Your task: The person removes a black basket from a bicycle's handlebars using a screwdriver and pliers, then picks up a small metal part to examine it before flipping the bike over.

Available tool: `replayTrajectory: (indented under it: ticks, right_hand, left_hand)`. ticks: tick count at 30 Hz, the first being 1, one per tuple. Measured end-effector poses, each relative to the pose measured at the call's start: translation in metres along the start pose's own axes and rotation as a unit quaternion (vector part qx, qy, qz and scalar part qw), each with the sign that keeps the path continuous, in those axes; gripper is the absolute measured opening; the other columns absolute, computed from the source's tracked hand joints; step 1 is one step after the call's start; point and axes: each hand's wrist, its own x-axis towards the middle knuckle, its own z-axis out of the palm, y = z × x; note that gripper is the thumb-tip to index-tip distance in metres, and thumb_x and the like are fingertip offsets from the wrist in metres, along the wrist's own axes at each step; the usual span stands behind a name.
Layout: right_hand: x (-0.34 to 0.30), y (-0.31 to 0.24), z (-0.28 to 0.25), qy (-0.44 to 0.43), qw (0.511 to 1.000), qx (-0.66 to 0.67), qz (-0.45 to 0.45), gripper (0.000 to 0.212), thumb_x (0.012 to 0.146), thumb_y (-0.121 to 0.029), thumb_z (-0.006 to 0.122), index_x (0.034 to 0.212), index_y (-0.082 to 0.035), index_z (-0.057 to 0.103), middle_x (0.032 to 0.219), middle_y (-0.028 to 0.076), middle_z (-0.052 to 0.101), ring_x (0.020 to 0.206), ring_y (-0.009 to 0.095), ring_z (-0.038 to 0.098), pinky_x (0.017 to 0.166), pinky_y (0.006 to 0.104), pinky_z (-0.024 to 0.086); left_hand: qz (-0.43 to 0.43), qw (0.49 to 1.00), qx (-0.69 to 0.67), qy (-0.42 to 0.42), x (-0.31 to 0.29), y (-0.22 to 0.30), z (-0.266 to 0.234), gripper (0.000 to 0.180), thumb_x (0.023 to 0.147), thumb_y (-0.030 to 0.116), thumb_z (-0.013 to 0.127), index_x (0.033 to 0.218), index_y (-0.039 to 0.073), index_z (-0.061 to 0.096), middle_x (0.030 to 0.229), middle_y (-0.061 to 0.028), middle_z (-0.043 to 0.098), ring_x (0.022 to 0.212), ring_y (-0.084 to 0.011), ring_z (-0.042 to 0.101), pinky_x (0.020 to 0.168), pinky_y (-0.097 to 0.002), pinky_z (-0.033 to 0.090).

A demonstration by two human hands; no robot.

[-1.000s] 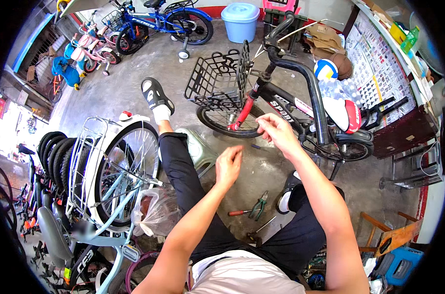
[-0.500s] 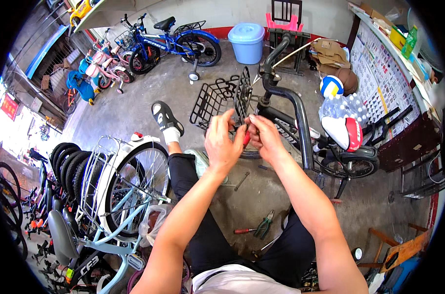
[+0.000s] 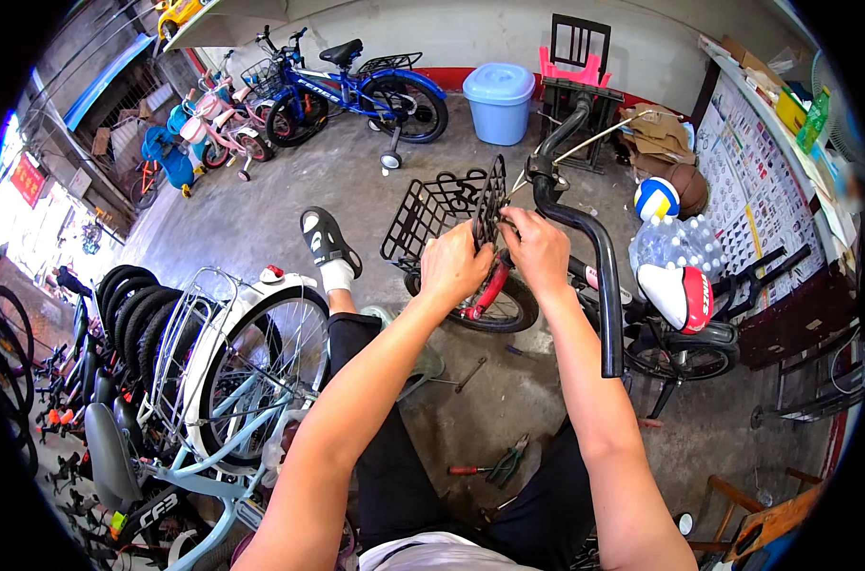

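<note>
A small bicycle stands in front of me with a black wire-style basket (image 3: 430, 211) at its front, the basket's back panel facing me nearly edge-on. My left hand (image 3: 454, 262) is closed at the lower part of that panel, its fingertips partly hidden behind the hand. Just across the panel, my right hand (image 3: 541, 249) pinches close against it; whatever lies between the fingers is too small to make out. Below both hands are the red fork (image 3: 492, 290) and front wheel. The black handlebar (image 3: 604, 247), turned sideways, curves past my right forearm.
On the floor between my legs lie green-handled pliers (image 3: 510, 461), a red-handled screwdriver (image 3: 466, 470) and a wrench (image 3: 470, 374). A light-blue bicycle (image 3: 208, 485) and several tyres (image 3: 132, 314) crowd the left. Behind stand a blue bicycle (image 3: 347, 90) and a lidded blue bin (image 3: 499, 103).
Both hands have gone from fingers raised together before the basket to its back panel, slightly apart. The view has shifted a little, and more of the red fork shows.
</note>
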Motion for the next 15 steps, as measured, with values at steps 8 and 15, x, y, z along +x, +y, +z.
replayTrajectory:
  ticks: [8,15]
  right_hand:
    - [0.0033,0.0086,0.0049,-0.027,0.999,0.015,-0.012,0.015,0.088,-0.019,0.077,0.100,-0.012,0.076,0.087,0.007,0.075,0.077,0.030,0.072,0.067,0.0412,0.056]
    - [0.0083,0.0075,0.0058,-0.028,0.999,0.007,-0.020,0.013,0.087,-0.020,0.077,0.097,-0.012,0.077,0.085,0.007,0.075,0.075,0.031,0.072,0.064,0.0412,0.056]
  left_hand:
    - [-0.001,1.000,-0.012,0.004,-0.0009,0.0021,0.0021,0.026,0.090,0.026,0.068,0.106,0.005,0.065,0.087,-0.0207,0.069,0.086,-0.0431,0.068,0.074,-0.0525,0.051]
    - [-0.009,1.000,0.009,-0.009,0.0001,0.0003,-0.0012,0.028,0.090,0.026,0.067,0.109,0.005,0.065,0.094,-0.0224,0.070,0.091,-0.0445,0.068,0.078,-0.0541,0.051]
